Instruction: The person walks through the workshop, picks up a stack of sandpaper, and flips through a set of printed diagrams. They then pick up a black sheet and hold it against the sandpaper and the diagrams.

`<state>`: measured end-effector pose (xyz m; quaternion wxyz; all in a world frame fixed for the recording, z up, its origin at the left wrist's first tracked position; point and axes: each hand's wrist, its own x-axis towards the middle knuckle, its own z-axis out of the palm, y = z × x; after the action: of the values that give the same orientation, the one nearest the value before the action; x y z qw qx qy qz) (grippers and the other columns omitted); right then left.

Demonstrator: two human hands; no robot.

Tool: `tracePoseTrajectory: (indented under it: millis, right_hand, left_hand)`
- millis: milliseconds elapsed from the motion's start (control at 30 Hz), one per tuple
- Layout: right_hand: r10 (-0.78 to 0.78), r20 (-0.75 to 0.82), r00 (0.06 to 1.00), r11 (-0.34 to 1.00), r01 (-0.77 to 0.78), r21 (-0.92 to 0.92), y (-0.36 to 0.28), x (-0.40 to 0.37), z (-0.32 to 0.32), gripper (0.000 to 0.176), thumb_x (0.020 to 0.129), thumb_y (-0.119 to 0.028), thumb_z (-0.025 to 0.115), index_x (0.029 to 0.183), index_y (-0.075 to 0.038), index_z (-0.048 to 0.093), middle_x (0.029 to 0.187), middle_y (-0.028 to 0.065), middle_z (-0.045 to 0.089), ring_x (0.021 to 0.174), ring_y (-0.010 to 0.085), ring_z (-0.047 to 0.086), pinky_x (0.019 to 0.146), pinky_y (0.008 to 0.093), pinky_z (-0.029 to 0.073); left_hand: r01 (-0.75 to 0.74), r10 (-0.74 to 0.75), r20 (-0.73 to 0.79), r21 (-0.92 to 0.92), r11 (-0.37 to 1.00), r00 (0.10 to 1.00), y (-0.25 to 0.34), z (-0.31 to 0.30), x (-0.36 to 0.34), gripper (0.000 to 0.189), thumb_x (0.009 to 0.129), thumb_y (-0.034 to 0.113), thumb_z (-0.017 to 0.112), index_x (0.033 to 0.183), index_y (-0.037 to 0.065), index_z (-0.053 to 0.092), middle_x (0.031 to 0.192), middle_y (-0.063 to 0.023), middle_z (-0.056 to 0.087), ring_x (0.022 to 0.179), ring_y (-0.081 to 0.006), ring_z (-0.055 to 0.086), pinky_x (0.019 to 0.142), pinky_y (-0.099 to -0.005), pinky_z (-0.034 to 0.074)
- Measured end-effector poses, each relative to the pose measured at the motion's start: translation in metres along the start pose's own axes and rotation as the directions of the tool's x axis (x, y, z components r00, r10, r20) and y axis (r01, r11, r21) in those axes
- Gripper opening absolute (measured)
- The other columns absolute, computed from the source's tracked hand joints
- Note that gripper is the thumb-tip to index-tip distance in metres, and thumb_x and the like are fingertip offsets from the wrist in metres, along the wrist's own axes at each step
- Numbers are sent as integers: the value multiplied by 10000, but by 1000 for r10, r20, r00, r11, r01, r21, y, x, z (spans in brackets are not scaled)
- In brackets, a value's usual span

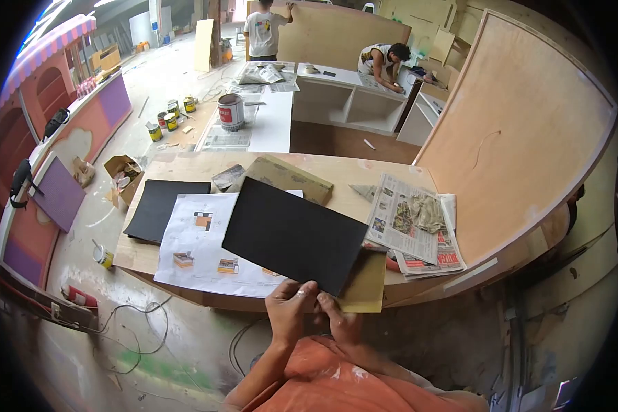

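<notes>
A black sheet (292, 233) is held up at its lower edge by my left hand (290, 309) and my right hand (340, 321), which are close together with fingers pinched. Under its right side shows a tan-yellow sheet (365, 285); whether my fingers also grip that one is unclear. Behind the black sheet, a white printed drawing (192, 240) lies on the wooden tabletop (323, 163). Several black sheets (165, 206) are stacked at the left. A brown folded sheet (292, 180) rests beyond the held one.
Newspapers (395, 213) with a crumpled cloth (422, 211) lie at the right, beside an upright wooden panel (529, 117). A large paint can (231, 113) stands on the white surface ahead. Two people work farther back. Cables (141, 329) and a cardboard box (123, 178) are on the floor.
</notes>
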<state>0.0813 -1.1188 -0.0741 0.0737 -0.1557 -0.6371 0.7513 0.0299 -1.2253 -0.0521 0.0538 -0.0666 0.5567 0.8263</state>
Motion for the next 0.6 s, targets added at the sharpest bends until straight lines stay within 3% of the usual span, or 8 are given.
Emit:
tracePoseTrajectory:
  millis: [67, 167, 200, 233, 267, 333, 400, 600]
  right_hand:
    - [124, 57, 991, 991, -126, 49, -12, 4, -2, 213, 923, -171, 633, 1015, 16, 674, 929, 67, 679, 865, 163, 637, 768, 318, 509]
    - [-439, 59, 896, 827, 429, -362, 18, 1, 1, 214, 933, -165, 617, 1073, -18, 687, 956, 67, 684, 870, 161, 638, 764, 319, 515]
    - [-573, 134, 808, 670, 556, -492, 24, 1, 0, 229, 937, -166, 611, 1108, -31, 683, 962, 69, 685, 868, 162, 639, 763, 318, 516]
    - [-664, 479, 574, 46, 671, -740, 21, 5, -17, 252, 939, -155, 605, 1156, -37, 657, 957, 71, 688, 876, 163, 640, 769, 316, 514]
    - [-663, 479, 575, 46, 670, -741, 20, 6, -16, 252, 939, -155, 605, 1156, -37, 657, 957, 71, 688, 876, 163, 640, 769, 316, 514]
    - [-233, 161, 959, 942, 264, -209, 18, 1, -12, 206, 938, -114, 602, 1115, -19, 644, 879, 66, 675, 791, 149, 640, 690, 289, 518]
    - [-133, 182, 974, 990, 140, -26, 11, -1, -15, 168, 936, -112, 609, 1065, -9, 642, 832, 56, 657, 727, 136, 623, 643, 268, 508]
    - [-94, 103, 990, 990, 82, 118, -10, 1, -9, 146, 940, -129, 617, 942, 17, 619, 727, 28, 604, 573, 99, 556, 543, 224, 472]
  left_hand:
    - [-16, 16, 3, 1, 1000, 1000, -4, 1, -2, 183, 850, 110, 730, 757, -9, 626, 676, -22, 621, 610, -51, 518, 548, -212, 412]
    - [-58, 58, 7, 12, 998, 998, -8, 0, -1, 170, 846, 90, 726, 768, -24, 625, 674, -32, 622, 608, -58, 525, 550, -217, 424]
    - [-63, 63, 16, 20, 998, 998, -9, -1, -1, 178, 857, 81, 709, 748, -2, 596, 683, -27, 611, 609, -60, 517, 542, -215, 417]
    - [-67, 67, 24, 27, 997, 998, -10, -1, -2, 195, 869, 73, 693, 728, 20, 568, 692, -22, 600, 609, -61, 509, 533, -214, 410]
    - [-66, 65, 23, 27, 997, 998, -13, -2, 0, 195, 869, 73, 693, 728, 20, 568, 692, -22, 600, 609, -61, 509, 533, -214, 410]
    - [91, -79, 74, -171, 981, 994, -21, -10, 5, 220, 887, 103, 680, 721, 34, 553, 690, -37, 600, 601, -78, 515, 535, -232, 435]
    - [199, -136, 175, -419, 886, 975, -22, -20, 13, 248, 903, 140, 665, 708, 44, 545, 677, -50, 597, 605, -112, 571, 575, -271, 502]
    - [11, -5, 140, -38, 999, 990, -25, -23, 14, 291, 893, 205, 690, 706, -5, 612, 751, -130, 687, 688, -165, 671, 674, -292, 546]
